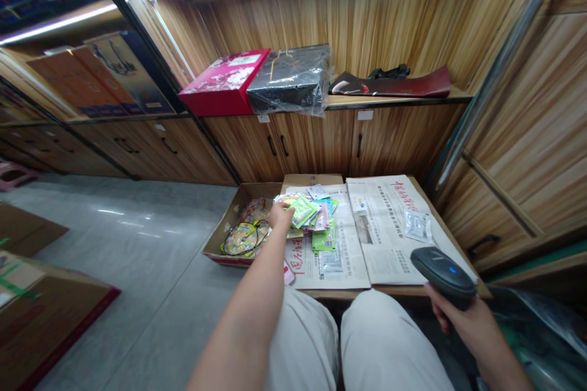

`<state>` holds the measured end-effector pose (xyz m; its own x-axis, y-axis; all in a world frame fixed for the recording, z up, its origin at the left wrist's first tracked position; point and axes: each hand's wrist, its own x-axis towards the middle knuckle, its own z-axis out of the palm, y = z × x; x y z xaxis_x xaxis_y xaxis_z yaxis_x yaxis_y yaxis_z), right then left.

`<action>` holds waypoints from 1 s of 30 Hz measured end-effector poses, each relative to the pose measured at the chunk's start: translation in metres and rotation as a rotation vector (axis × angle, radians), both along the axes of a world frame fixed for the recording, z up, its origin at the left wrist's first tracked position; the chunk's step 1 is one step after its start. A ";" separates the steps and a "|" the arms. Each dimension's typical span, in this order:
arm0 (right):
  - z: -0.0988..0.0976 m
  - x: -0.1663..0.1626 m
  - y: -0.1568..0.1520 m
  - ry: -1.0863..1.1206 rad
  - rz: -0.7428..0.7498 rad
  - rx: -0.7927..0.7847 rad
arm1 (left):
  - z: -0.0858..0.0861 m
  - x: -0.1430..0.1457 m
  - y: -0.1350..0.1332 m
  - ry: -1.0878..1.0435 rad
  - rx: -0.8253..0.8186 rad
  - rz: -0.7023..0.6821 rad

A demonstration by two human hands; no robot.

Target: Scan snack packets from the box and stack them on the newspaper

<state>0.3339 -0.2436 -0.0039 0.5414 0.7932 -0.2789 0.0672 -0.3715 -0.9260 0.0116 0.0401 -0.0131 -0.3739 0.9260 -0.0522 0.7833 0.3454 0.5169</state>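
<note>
**Packet pinched, scanner at bench edge**

Head view: left hand [280, 215] fingers pinch a green packet [300, 210] on the pile [321, 223], beside the box [222, 243]. The floor [151, 256] is open to the left. Right hand [463, 317] fingers grip the scanner [443, 275] at the bench [403, 291] near edge, nose pointing up-left.

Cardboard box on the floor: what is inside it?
Colourful packets and a dark cord lie inside the cardboard box. The left hand and forearm cover its right edge, so that part and the bottom are hidden.
</note>
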 end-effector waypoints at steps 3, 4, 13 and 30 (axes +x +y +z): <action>0.003 -0.001 0.000 0.014 -0.013 0.004 | 0.002 0.004 -0.002 0.067 -0.024 -0.023; 0.003 -0.001 0.000 0.011 -0.010 0.002 | 0.002 0.005 -0.003 0.072 -0.031 -0.030; -0.001 0.000 0.000 -0.008 0.001 -0.009 | 0.004 0.007 -0.004 0.073 0.025 -0.071; -0.021 0.019 0.005 0.086 -0.193 0.089 | 0.018 0.167 -0.036 0.164 0.189 -0.679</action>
<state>0.3532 -0.2387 -0.0252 0.6624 0.7008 -0.2647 -0.0781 -0.2868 -0.9548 0.1790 0.0036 0.0054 0.2978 0.9444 0.1394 0.8658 -0.3287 0.3774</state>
